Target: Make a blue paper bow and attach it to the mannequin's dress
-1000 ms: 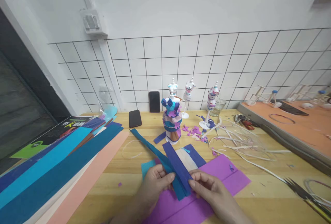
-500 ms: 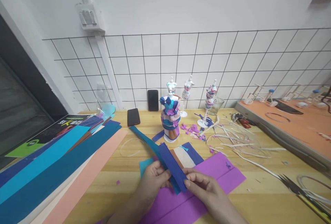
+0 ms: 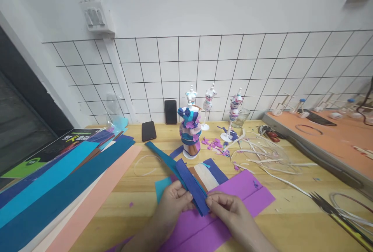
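My left hand point(image 3: 174, 202) is closed, pinching the left edge of a dark blue crepe paper strip point(image 3: 190, 186) together with a teal paper strip point(image 3: 161, 157) beneath it. On the other side, my right hand point(image 3: 223, 208) pinches the near right end of the same strips between thumb and fingers. Under both hands lies a creased purple paper sheet point(image 3: 247, 188). Just beyond the strips stands a small dress form point(image 3: 190, 131) in a layered paper dress with a blue bow. Brown, cream and blue paper pieces point(image 3: 214, 175) lie beside the strips.
Long coloured paper sheets point(image 3: 72, 174) spread along the left. Two phones point(image 3: 149, 131) are near the wall. Behind stand more dress forms point(image 3: 235, 108) and a glass point(image 3: 242, 118). At right are tangled ribbons point(image 3: 265, 155), purple scraps point(image 3: 215, 143), scissors point(image 3: 335, 215) and an orange-topped case point(image 3: 317, 127).
The dark blue strip has come to lie more squarely over the teal strip, their edges closer together. Both hands keep their pinch. The view has shifted slightly.
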A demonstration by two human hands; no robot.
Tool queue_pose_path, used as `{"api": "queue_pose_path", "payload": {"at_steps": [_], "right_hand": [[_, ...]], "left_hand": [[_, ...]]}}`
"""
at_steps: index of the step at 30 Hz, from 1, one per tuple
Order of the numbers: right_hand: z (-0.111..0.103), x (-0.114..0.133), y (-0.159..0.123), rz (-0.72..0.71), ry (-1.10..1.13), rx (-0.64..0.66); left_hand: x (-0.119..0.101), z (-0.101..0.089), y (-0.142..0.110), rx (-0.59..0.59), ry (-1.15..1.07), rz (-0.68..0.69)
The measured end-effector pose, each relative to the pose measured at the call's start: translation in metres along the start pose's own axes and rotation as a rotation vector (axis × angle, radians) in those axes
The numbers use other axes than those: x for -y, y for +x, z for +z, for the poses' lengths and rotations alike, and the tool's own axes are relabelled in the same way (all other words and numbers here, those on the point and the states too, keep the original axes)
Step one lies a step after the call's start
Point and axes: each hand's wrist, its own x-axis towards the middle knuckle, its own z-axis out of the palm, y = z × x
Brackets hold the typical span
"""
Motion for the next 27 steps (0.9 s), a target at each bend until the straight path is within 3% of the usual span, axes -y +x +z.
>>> {"api": "queue_pose_path", "payload": {"at_steps": [6, 16, 23, 27], "right_hand": [[0.001, -0.002, -0.001, 0.008, 0.002, -0.041], [0.003, 0.003, -0.003, -0.007, -0.05, -0.096], [0.005, 0.0, -0.004, -0.015, -0.104, -0.058], [0.005, 0.001, -0.004, -0.019, -0.118, -0.043]], "left_hand": [[0.002, 0.0, 0.001, -0.051, -0.017, -0.011], [-0.01, 0.002, -0.004, 0.059, -0.178, -0.003], [-0.007, 0.0, -0.001, -0.077, -0.095, -0.043], [-0.006, -0.002, 0.0, -0.097, -0.079, -0.045]]}}
